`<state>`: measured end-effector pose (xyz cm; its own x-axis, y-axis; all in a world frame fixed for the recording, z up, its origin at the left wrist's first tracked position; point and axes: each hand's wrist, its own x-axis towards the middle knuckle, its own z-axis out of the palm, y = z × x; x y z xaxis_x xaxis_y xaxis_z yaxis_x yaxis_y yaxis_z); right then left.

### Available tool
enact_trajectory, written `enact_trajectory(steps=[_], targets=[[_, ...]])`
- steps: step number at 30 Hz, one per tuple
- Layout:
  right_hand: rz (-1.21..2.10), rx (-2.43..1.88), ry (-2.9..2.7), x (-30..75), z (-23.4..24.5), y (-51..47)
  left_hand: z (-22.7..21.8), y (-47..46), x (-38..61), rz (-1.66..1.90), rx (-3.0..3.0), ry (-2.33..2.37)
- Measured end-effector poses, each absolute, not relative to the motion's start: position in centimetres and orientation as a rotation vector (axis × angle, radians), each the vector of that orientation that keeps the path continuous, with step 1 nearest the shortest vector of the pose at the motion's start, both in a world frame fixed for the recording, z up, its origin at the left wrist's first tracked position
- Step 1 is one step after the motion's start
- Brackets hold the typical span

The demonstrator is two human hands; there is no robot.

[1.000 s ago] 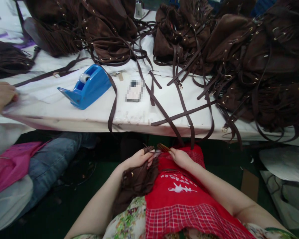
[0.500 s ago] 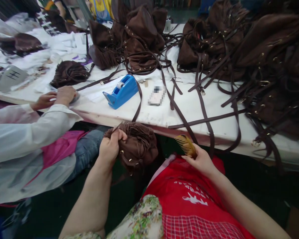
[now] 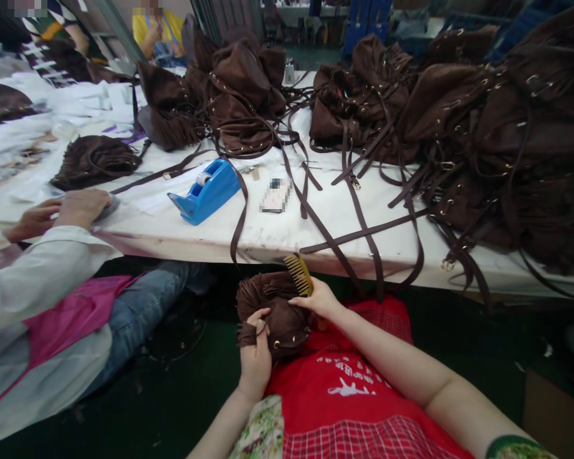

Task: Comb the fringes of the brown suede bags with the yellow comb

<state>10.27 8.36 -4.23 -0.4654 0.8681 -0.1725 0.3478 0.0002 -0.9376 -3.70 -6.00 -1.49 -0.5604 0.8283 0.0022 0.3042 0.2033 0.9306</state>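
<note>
A brown fringed bag (image 3: 284,325) with gold eyelets is held above my lap, in front of the table edge. My left hand (image 3: 257,347) grips it from the near left side, fingers closed over the fabric. In my right hand (image 3: 319,301) is a yellowish wide-toothed comb (image 3: 299,275), its teeth pointing left, upright beside the bag's fringe. The right thumb and fingertips reach to the bag's upper right side; whether they press on it I cannot tell. The fringe hangs in a bunch on the bag's far side.
A blue tape dispenser (image 3: 205,191) and a phone (image 3: 276,194) lie on the white table (image 3: 191,245). Brown bags (image 3: 249,83) with trailing straps pile up at the back and right. On the left, a co-worker's hands (image 3: 79,207) work near another fringed bag (image 3: 95,160).
The bag has turned in my left hand and come nearer my body, its fringe now facing away. My right hand has brought the comb left, close to the bag. The view has shifted right.
</note>
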Motion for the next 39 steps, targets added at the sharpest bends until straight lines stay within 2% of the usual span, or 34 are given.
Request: enact_trajectory(steps=[4, 10, 12, 15, 19, 22, 26, 30, 34, 36, 39], targets=[[1.068, -1.237, -2.158, 9.1, -4.3, 7.8, -1.1, -7.2, -4.3, 1.297, 1.130, 1.975], [0.833, -1.256, -2.451, 7.9, -4.7, 8.5, 0.1, -9.5, -7.5, 1.211, 1.147, 1.932], [0.940, -1.272, -2.318, 7.6, -5.1, 9.2, 0.4, -10.6, -9.8, 1.044, 1.222, 1.842], [1.335, -1.350, -1.942, 7.4, -5.8, 10.2, 1.1, -11.0, -14.5, 0.694, 1.360, 1.761], [1.612, -1.357, -1.777, 7.4, -6.2, 10.4, 2.9, -7.2, -18.9, 0.701, 1.638, 2.080], [1.786, -1.277, -1.663, 7.8, -5.9, 10.2, 3.6, -2.1, -17.9, 0.635, 1.898, 1.899], [1.894, -1.130, -1.610, 9.5, -5.7, 10.3, 2.3, 4.4, -13.9, 0.374, 2.081, 1.800], [1.697, -1.134, -1.789, 13.0, -6.1, 10.4, 1.2, 7.6, -12.0, 0.133, 2.003, 1.700], [1.210, -1.389, -1.969, 15.8, -4.5, 10.4, 3.2, 7.2, -12.0, 0.184, 1.978, 1.561], [0.996, -1.371, -2.018, 15.7, -2.8, 10.5, 4.6, 6.5, -12.0, 0.198, 1.978, 1.532], [1.071, -1.139, -2.040, 13.5, -0.6, 10.8, 6.2, 5.7, -11.6, 0.185, 1.981, 1.489]])
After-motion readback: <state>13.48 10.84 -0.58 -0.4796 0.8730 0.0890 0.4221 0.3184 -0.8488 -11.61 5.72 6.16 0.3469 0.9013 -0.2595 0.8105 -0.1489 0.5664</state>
